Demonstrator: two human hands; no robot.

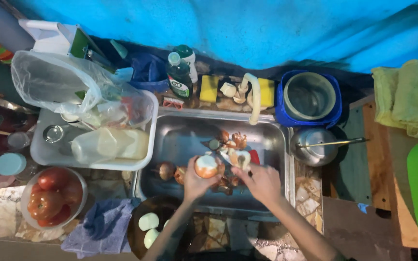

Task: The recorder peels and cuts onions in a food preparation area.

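Here the left hand [194,181] clamps its fingers on a half-peeled brown onion [206,166] above the steel sink [180,140]; the right hand [262,182] curls its fingers together beside it.

Left hand [195,182] holds onion [206,166], seemingly half-peeled, over sink [180,140].

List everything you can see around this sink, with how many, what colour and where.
Onion: one, partly peeled, in left hand over sink.
Unpeeled onions: about two, brown, in sink at left.
Onion skins: several, brown, sink middle.
Peeled onions: two, pale, in dark bowl below sink.
Sink: one, steel, centre.
Tap: one, cream, behind sink.
Sponges: two, yellow, beside tap.
Soap bottles: two, green, behind sink.
Tomatoes: several, red, bowl at left.
Cloth: one, blue-grey, lower left.
Kettle: one, metal, right of sink.
Left hand: grip on onion.
Right hand: peeling; what it holds is unclear.
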